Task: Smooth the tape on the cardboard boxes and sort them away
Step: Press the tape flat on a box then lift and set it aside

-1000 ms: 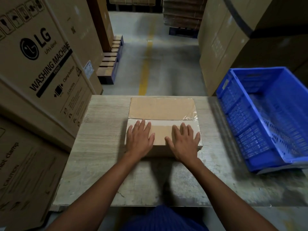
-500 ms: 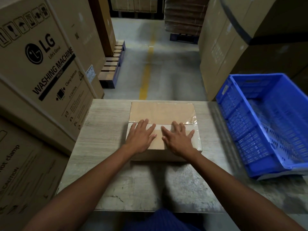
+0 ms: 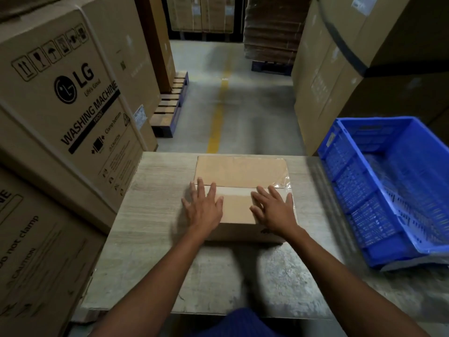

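Tall cartons (image 3: 73,98) stand to either side of a wooden table (image 3: 150,215), and a blue crate (image 3: 388,190) sits at the table's right edge. The cardboard box (image 3: 240,171) lies at the far middle of the table. The left hand (image 3: 206,207) and right hand (image 3: 274,212) both lie flat on the near half of its top. Their fingers are straight and spread, and they press down without grasping anything.

Clear tape (image 3: 283,182) puckers at the right end of the flap seam. To smooth it well, I judge the palms should stay flat and sweep from the middle outward, with extra pressure on that loose corner and even weight so the box does not slide.

The count is one table, one crate, one box and two hands. There are several cartons, more than I can count in full.
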`<state>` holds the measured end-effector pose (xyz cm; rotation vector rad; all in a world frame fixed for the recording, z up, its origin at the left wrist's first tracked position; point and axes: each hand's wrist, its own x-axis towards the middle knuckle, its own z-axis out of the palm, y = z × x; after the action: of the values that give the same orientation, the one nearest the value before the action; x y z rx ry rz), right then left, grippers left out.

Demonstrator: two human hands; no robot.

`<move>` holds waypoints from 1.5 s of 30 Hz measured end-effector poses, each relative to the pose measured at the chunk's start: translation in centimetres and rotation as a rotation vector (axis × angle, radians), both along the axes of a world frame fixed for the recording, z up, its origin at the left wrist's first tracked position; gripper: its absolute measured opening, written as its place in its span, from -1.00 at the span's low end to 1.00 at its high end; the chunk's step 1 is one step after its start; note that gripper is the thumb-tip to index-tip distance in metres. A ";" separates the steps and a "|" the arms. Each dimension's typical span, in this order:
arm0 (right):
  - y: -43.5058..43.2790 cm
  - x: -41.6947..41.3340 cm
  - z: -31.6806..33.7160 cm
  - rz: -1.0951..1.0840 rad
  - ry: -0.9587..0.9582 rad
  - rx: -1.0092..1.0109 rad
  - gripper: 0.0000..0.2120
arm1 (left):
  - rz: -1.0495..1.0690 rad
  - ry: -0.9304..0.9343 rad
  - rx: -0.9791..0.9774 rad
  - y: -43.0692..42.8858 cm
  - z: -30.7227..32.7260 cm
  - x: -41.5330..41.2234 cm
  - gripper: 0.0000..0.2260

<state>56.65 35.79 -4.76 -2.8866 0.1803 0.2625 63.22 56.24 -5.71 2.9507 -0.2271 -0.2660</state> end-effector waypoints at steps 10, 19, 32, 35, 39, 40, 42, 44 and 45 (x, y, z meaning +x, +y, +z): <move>2.2 -1.4 0.1 -0.549 -0.011 0.046 -0.20 | 0.068 0.026 -0.097 0.3 0.4 0.1 -0.44; -0.5 -1.1 5.0 -0.745 -0.218 0.360 -0.37 | 0.107 0.067 -0.263 1.0 -0.2 0.6 -0.44; 5.2 0.2 14.7 -0.410 -0.409 0.184 -0.57 | 0.107 0.337 -0.708 3.0 -0.8 1.9 -0.51; 6.8 -0.3 14.6 -0.166 -0.466 0.362 -0.62 | 0.103 0.318 -0.949 3.4 2.4 2.6 -0.57; 7.5 -0.8 13.6 -0.086 -0.423 0.384 -0.68 | 0.090 0.301 -1.287 3.8 7.9 2.5 -0.68; 7.5 -0.9 13.1 -0.171 -0.412 0.346 -0.64 | 0.103 0.312 -1.342 4.0 9.1 2.5 -0.67; 7.3 -1.1 12.5 -0.335 -0.386 0.354 -0.51 | 0.120 0.373 -1.433 4.3 10.4 2.6 -0.63; 7.1 -1.3 12.0 -0.413 -0.363 0.574 -0.44 | 0.120 0.430 -1.500 4.3 11.3 2.0 -0.68; 7.1 -1.3 11.9 -0.441 -0.367 0.734 -0.45 | 0.106 0.457 -1.510 4.2 11.6 1.7 -0.70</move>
<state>55.31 42.90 7.17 -2.0509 0.5164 -0.2379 64.91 60.42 5.92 1.3619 -0.1081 -0.4592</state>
